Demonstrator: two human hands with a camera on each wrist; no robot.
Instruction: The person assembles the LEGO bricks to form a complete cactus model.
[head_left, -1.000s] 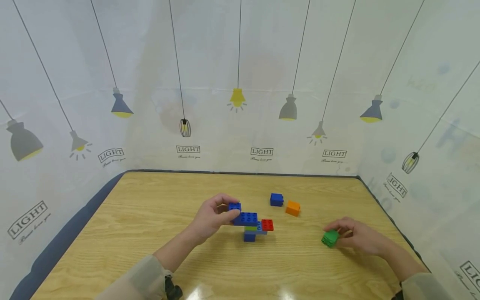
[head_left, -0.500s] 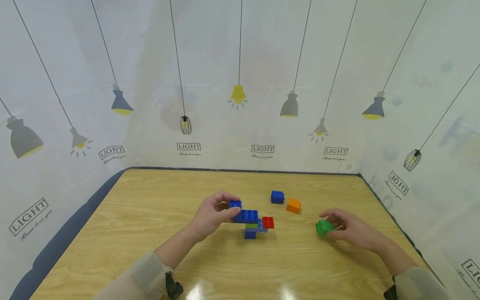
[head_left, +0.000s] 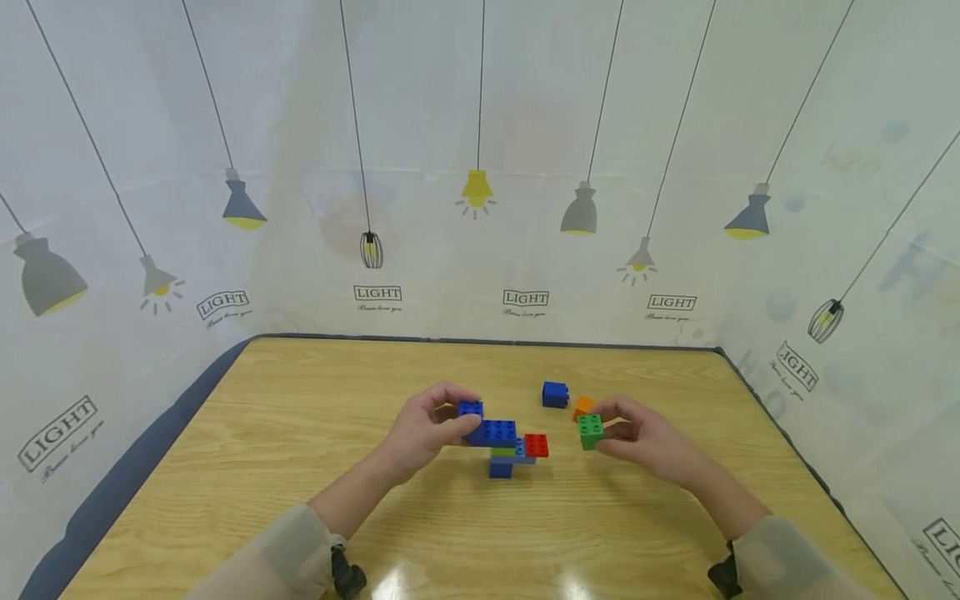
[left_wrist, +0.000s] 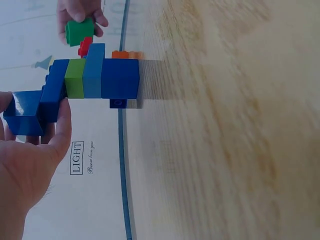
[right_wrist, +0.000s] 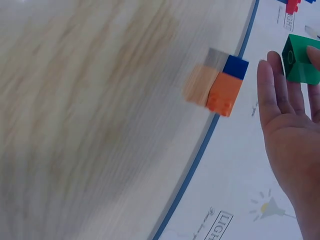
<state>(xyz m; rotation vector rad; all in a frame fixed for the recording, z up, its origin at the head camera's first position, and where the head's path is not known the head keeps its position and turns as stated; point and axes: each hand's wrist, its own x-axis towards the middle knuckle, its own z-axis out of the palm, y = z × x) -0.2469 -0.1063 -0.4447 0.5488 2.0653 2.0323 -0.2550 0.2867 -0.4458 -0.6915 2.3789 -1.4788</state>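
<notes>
A stepped stack of toy bricks (head_left: 497, 432) stands near the middle of the table. From the bottom it has a blue brick (left_wrist: 121, 79), a light blue one (left_wrist: 93, 75), a lime green one (left_wrist: 75, 79) and a long blue one; a red brick (head_left: 536, 445) sits on the light blue one's right end. My left hand (head_left: 425, 429) pinches the small blue brick (head_left: 470, 408) at the stack's upper left. To the right of the stack, my right hand (head_left: 652, 440) holds a green brick (head_left: 590, 432) between thumb and fingers, studs up, apart from the stack and raised off the table.
Behind the green brick lie an orange brick (head_left: 582, 407) and a loose blue brick (head_left: 555, 394), both on their sides on the wooden table (head_left: 337, 383). A printed cloth wall (head_left: 420, 208) rises along the table's back edge and sides.
My right hand has lifted the green brick and carried it left toward the stack, turning its studs upward. The left hand and the stack stay in place.
</notes>
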